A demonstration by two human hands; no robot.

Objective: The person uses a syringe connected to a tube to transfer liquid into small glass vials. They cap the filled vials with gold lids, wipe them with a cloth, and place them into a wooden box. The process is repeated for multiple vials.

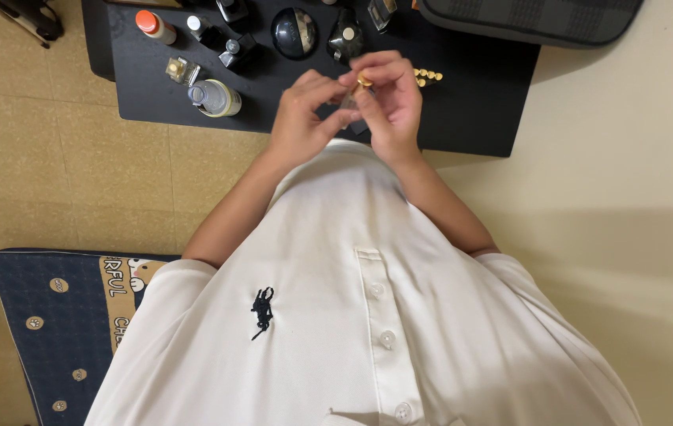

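Both hands meet above the near edge of a black table point(470, 110), in front of the person's white shirt point(336, 315). The right hand point(391, 99) has its fingers curled, thumb and forefinger pinched on a small gold cap point(365, 80) at the top of a little clear bottle point(350, 102), most of which is hidden between the hands. The left hand point(301, 118) closes around the bottle from the other side, fingertips touching it just below the cap. On the table, just beyond the right hand, lies a short row of small gold pieces point(427, 76). Farther back stand several dark bottles: a round black one point(294, 33), a black one with a pale spot point(346, 35), and two square ones with silver tops point(238, 51). To the left lie a can on its side point(215, 98), a small clear bottle with a gold top point(181, 70) and a white tube with an orange cap point(155, 26). A grey checked cushion point(534, 17) overlaps the table's far right corner, and a navy mat point(52, 323) lies on the floor at the lower left
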